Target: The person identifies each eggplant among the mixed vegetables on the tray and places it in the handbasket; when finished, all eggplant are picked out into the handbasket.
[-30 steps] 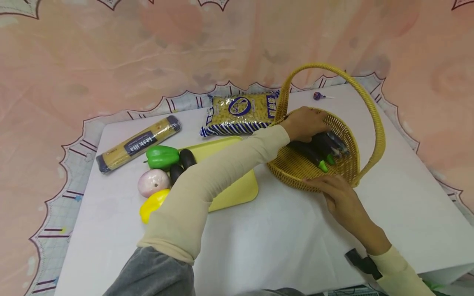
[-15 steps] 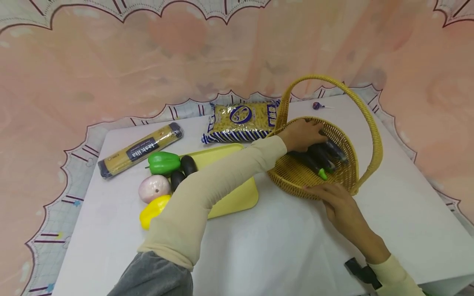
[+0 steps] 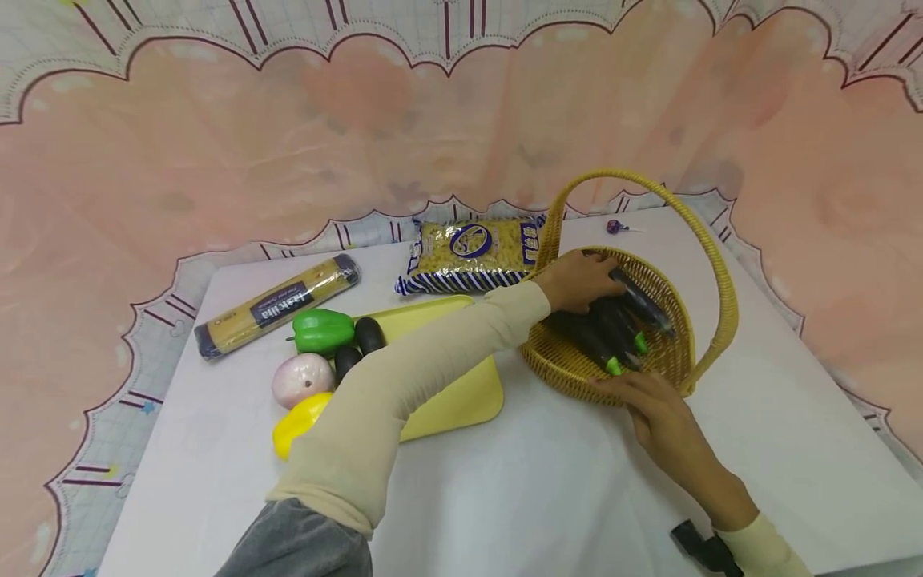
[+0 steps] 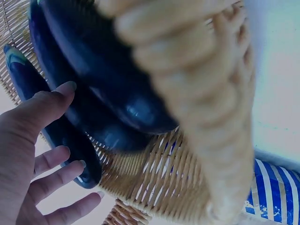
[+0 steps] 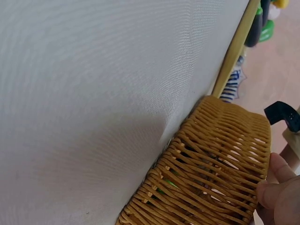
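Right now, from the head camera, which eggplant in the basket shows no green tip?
The rightmost eggplant, nearest the basket's right wall; the left eggplant and middle eggplant both show green tips.

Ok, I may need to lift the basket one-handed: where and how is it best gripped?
Probably at the crest of the handle, coming from above: it arches high over the basket, clear of the eggplants inside, and its slim, wrapped band looks easy to grasp.

Left arm (image 3: pixel 411 365) outstretched; left hand (image 3: pixel 582 280) fingers (image 4: pixel 58 179) spread. Right hand (image 3: pixel 667 429) to its right, gripping, thumb (image 5: pixel 269 194) opposed.
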A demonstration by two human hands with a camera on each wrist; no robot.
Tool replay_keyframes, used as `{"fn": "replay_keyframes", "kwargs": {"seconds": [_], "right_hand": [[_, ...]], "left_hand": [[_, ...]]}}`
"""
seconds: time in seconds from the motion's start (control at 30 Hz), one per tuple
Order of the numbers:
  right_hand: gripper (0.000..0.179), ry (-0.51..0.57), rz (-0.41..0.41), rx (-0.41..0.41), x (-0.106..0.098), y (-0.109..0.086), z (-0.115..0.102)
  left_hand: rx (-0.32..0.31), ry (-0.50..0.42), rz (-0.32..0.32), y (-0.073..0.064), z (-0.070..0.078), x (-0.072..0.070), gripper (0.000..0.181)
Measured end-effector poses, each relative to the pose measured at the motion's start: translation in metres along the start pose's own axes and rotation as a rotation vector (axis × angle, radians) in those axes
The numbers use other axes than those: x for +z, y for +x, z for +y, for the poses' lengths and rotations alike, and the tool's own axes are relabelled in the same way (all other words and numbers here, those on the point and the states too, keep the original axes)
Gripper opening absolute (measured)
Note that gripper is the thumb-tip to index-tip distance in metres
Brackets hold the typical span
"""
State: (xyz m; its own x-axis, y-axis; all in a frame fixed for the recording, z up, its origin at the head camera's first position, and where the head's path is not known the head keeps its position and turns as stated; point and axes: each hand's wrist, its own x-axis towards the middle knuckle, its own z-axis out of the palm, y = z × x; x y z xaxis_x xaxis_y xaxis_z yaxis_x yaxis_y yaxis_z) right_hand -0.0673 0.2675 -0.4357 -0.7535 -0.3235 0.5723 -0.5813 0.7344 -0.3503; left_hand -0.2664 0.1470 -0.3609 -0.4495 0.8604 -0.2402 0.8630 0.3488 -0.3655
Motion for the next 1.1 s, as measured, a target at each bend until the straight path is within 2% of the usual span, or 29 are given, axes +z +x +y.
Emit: {"fn": "replay_keyframes", "kwargs": {"seconds": [0.3,0.5,0.6,0.83,1.1], "right_hand": [[0.063,-0.003,0.007,-0.001,0.0,0.001,-0.004],[0.063,-0.011,0.005,0.003,0.0,0.001,-0.006],[0.063,-0.016,0.009,0.005,-0.001,0.001,-0.007],[0.064,-0.035,-0.003,0.015,-0.002,0.002,-0.008],[0.062,-0.04,-0.022,0.035,-0.001,0.001,-0.008]], "left_hand": [[0.007,0.012,0.005,-0.006,0.0,0.003,0.06],[0.015,0.001,0.037,-0.016,-0.004,0.005,0.063],[0.021,-0.039,0.052,-0.024,-0.007,0.006,0.063],[0.033,-0.15,0.099,-0.05,-0.017,0.008,0.058],[0.065,-0.169,0.127,-0.093,-0.028,0.015,0.048]]}}
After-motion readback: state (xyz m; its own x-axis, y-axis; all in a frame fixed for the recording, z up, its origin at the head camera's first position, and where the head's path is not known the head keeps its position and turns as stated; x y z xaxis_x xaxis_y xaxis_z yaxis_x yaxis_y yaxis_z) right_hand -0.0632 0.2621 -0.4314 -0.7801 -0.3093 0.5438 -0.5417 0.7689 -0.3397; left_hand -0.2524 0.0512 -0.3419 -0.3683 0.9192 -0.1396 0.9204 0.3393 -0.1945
